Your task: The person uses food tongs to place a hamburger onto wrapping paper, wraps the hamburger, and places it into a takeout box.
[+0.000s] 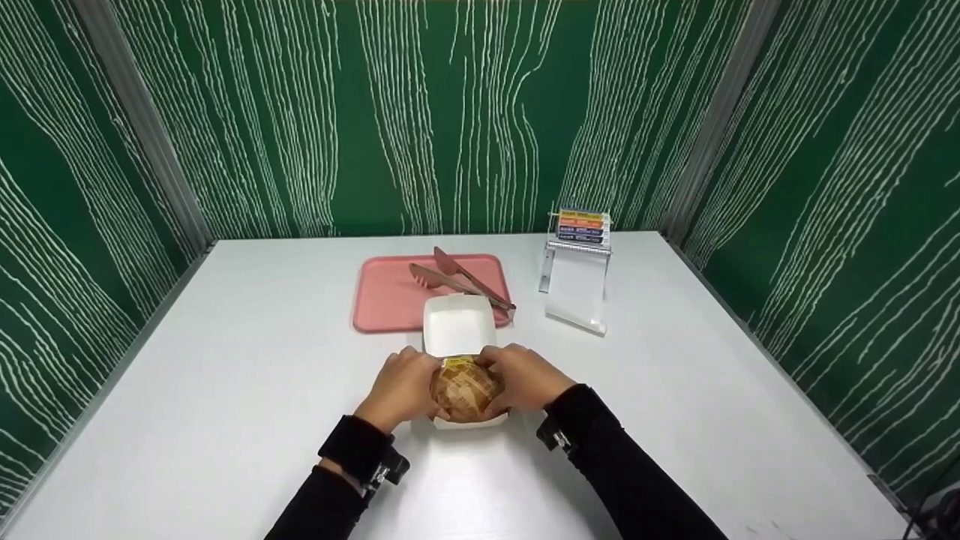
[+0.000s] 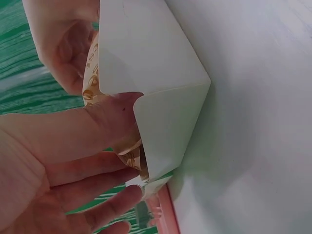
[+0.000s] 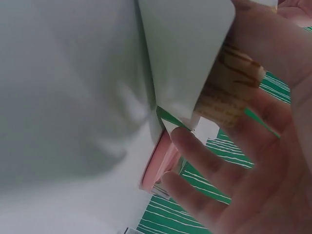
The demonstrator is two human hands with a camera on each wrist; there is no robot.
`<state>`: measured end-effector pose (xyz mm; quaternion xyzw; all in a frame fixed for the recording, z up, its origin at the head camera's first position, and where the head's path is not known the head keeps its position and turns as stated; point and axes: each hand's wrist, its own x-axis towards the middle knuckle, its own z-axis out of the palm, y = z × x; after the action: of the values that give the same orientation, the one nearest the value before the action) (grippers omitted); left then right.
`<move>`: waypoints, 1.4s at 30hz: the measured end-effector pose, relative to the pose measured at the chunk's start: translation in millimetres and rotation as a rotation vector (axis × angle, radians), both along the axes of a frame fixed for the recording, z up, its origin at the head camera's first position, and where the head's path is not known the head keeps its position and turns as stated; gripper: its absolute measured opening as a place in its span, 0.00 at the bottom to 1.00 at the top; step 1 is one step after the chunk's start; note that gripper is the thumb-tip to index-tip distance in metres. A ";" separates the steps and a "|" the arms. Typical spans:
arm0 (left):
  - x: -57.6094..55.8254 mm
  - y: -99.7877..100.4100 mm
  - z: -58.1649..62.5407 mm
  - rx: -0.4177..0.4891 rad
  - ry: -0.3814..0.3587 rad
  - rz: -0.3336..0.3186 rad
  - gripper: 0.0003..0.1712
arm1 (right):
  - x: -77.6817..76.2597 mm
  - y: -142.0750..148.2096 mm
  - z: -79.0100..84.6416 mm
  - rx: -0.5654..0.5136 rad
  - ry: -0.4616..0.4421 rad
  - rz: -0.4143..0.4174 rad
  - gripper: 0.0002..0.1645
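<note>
A round wrapped burger (image 1: pixel 466 391) in brown printed paper with a yellow patch sits in the base of a white clamshell box (image 1: pixel 460 324), whose lid stands open at the back. My left hand (image 1: pixel 403 384) grips its left side, thumb toward me and inside the box wall in the left wrist view. From the other side my right hand (image 1: pixel 531 377) holds the burger between thumb and fingers. Both wrist views show the burger's paper (image 2: pixel 91 73) partly behind the box walls (image 3: pixel 187 53). The burger's underside is hidden.
Behind the box lies a pink tray (image 1: pixel 384 300) with a pair of tongs (image 1: pixel 448 282) on it, their hinge end reaching the tray's right edge. To the right stands a clear rack (image 1: pixel 577 281) with several coloured labelled strips and a white sheet. Green patterned walls border the white table (image 1: pixel 247 375).
</note>
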<state>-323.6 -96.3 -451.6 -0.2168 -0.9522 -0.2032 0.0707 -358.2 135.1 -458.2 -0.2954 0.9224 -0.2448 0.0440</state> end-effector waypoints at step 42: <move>-4.8 2.5 6.5 0.017 -0.161 0.008 0.26 | -0.9 16.2 9.8 -0.026 0.236 0.033 0.09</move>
<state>-328.4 -93.7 -445.1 -0.1955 -0.9539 -0.2278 -0.0036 -359.0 151.4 -448.4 -0.3378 0.9130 -0.2194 -0.0645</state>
